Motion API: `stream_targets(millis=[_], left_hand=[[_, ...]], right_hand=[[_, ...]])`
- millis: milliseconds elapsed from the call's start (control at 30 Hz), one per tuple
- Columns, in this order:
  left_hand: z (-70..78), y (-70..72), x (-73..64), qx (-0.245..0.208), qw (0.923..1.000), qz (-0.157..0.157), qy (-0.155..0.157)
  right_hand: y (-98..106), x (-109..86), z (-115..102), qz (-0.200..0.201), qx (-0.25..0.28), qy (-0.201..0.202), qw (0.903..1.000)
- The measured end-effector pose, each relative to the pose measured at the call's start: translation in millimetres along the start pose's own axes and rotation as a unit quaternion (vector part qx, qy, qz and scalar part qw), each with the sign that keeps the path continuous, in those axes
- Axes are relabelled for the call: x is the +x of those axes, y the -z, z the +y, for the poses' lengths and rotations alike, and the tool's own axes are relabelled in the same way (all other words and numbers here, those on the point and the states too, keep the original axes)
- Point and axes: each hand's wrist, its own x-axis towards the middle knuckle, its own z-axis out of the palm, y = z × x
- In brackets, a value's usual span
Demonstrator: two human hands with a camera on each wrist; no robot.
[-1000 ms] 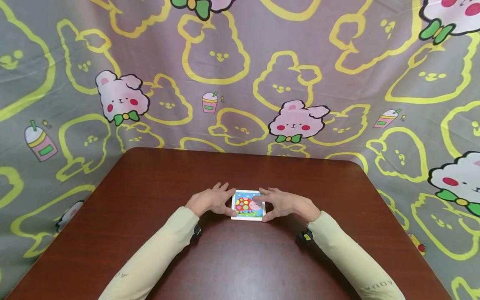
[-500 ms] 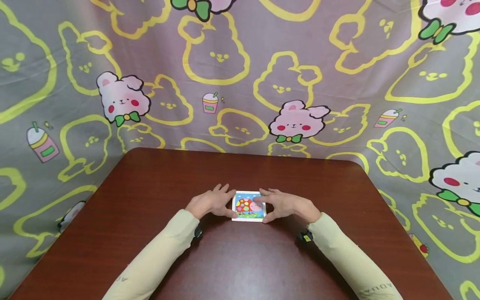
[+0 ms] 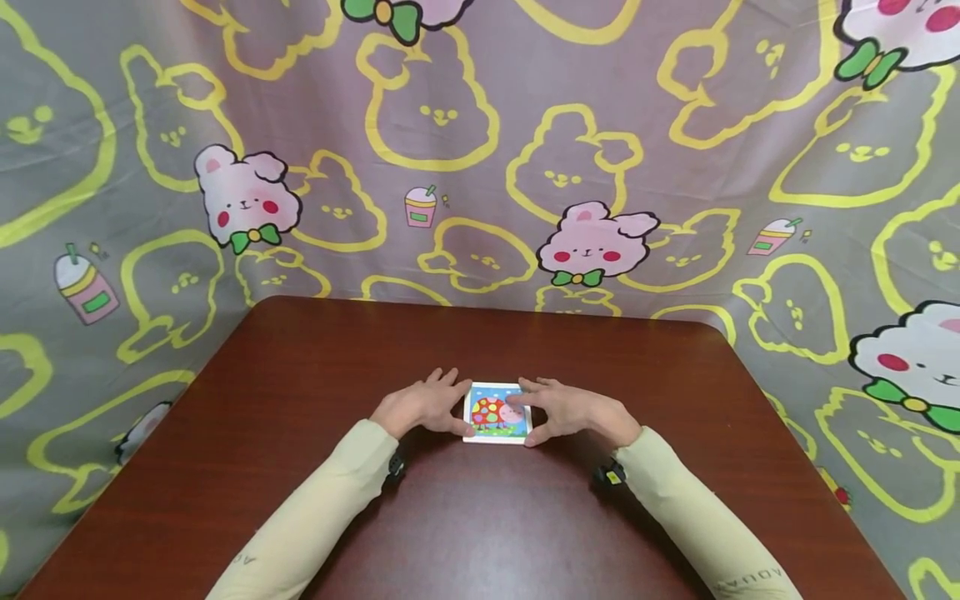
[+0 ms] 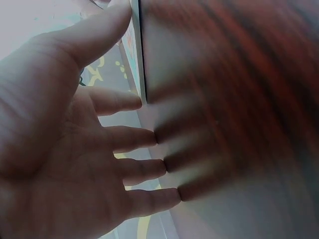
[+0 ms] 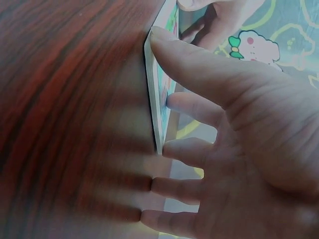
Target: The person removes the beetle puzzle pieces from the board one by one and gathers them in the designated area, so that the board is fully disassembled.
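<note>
A small flat square picture board [image 3: 491,417] lies on the table between both hands, with a white border and a spotted red ladybug on blue and green. My left hand [image 3: 429,406] touches its left side, thumb at the near corner and index fingertip by the far corner. In the left wrist view the other fingertips meet the table beside the board's edge [image 4: 141,69]. On the opposite side, my right hand [image 3: 570,412] has its thumb on the near corner. The right wrist view puts its index fingertip on the picture face [image 5: 162,84], the remaining fingers spread and fairly straight.
The dark brown wooden table [image 3: 480,517] stretches around the hands, with rounded far corners. A grey curtain [image 3: 480,108] printed with yellow outlines and pink bunny faces hangs behind and along both sides. Each wrist carries a small black device.
The camera view has shifted very slightly. Both hands keep their places at the board, and the board stays where it was.
</note>
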Motion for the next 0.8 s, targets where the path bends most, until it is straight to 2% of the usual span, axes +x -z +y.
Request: stream_targets(millis=[333, 800], left_hand=[[-2.6, -0.9, 1.9, -0.008, 0.9999, 0.009, -0.006], [-2.1, -1.0, 0.3, -0.004, 1.0000, 0.005, -0.007]], right_hand=[[-1.0, 1.9, 0.4, 0.004, -0.010, 0.002, 0.9999], [0.3, -0.2, -2.7, 0.000, -0.009, -0.007, 0.9999]])
